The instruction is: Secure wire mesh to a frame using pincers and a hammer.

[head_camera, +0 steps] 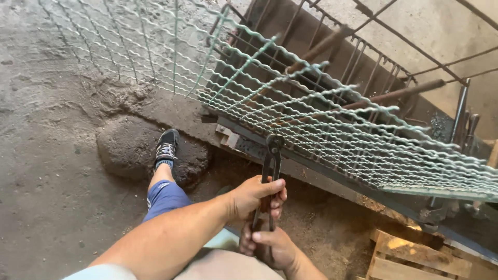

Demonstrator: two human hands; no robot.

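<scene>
I hold the pincers [270, 176] with both hands. My left hand [254, 197] is clamped around the upper handles; my right hand [272, 246] grips the lower handle ends, just below the left. The tool head sits above the hands, at the edge of the green wire mesh [321, 119]. A wooden pallet [415, 256] lies right of the hands.

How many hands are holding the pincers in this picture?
2. The left hand grips the handles of the pincers higher up, nearer the green wire mesh. The right hand holds the handle ends lower down. No other hands are in view.
</scene>
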